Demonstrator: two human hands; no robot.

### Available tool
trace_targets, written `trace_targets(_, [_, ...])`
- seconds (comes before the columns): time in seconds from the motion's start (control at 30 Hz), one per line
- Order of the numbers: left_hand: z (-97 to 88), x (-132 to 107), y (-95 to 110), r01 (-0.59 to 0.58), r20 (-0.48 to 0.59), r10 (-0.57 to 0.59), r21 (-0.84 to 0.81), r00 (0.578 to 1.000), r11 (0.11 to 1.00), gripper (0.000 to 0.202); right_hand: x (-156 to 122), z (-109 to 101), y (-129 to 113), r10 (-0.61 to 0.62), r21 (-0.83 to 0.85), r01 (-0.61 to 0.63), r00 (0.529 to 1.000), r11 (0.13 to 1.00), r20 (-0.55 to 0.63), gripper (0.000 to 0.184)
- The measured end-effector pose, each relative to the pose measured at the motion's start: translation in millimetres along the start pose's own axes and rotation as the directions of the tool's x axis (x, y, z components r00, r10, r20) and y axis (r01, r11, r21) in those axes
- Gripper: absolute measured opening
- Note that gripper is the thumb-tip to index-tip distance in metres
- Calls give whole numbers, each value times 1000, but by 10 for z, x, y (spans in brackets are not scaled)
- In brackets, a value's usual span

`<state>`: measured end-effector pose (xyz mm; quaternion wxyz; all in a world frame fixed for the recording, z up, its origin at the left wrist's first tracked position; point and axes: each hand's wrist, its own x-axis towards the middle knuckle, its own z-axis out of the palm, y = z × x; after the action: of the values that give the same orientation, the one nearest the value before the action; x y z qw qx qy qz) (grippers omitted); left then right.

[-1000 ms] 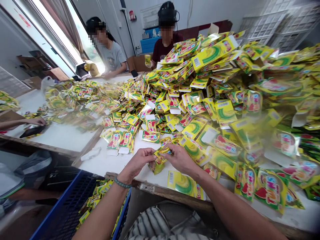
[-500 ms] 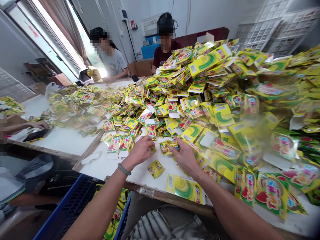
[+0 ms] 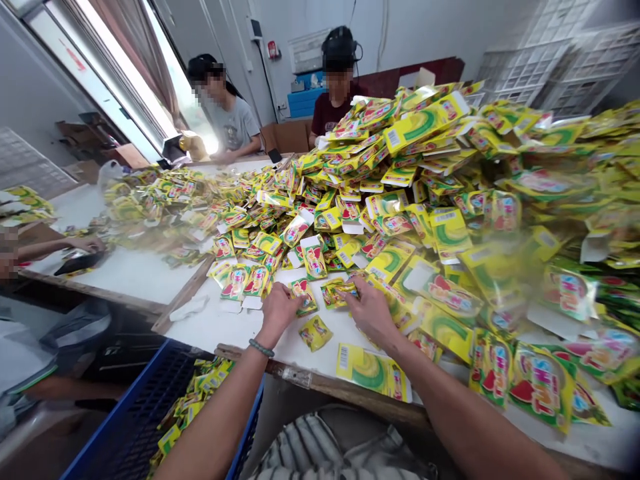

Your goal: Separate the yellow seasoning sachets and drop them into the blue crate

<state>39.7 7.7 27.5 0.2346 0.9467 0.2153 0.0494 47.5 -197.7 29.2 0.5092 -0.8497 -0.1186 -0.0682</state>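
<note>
from the loose sachet (image 3: 315, 333) flat on the white counter (image 3: 215, 328), the left hand (image 3: 281, 308) sits at ten o'clock, its grip pinching the edge of a green-edged packet (image 3: 306, 297) at twelve. the right hand (image 3: 371, 309), at two o'clock, has its grip closed on a yellow packet (image 3: 334, 294) at one. a flat yellow carton (image 3: 373, 373) lies at four o'clock, a tall heap of cartons (image 3: 380, 193) at one, and a blue basket (image 3: 120, 417) at eight.
</note>
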Motion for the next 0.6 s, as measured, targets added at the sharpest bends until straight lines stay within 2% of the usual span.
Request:
trace_targets(0.07, [5,-23,50,46,-40,-49,-67,998,997,54,3,20,13,-1,-15,1,1000,1000,15,23])
trace_targets(0.17, [17,-75,169,90,-65,-88,33,994,995,72,-18,45,13,0,-21,1,996,1000,87,25])
trace_targets(0.23, [27,-85,233,88,-22,-87,75,996,993,70,-25,38,24,6,-25,-3,995,1000,103,33])
trace_targets(0.33, [-16,-83,226,104,26,-105,35,994,994,65,17,1,80,23,-59,-20,998,998,55,42])
trace_targets(0.47, [-153,-232,64,27,-2,-27,-2,1000,1000,60,58,-17,114,24,-70,-24,1000,997,4,44])
trace_targets(0.6, [-203,-436,-99,-112,8,113,-81,994,990,59,37,1,72,67,-77,-63,996,995,51,46])
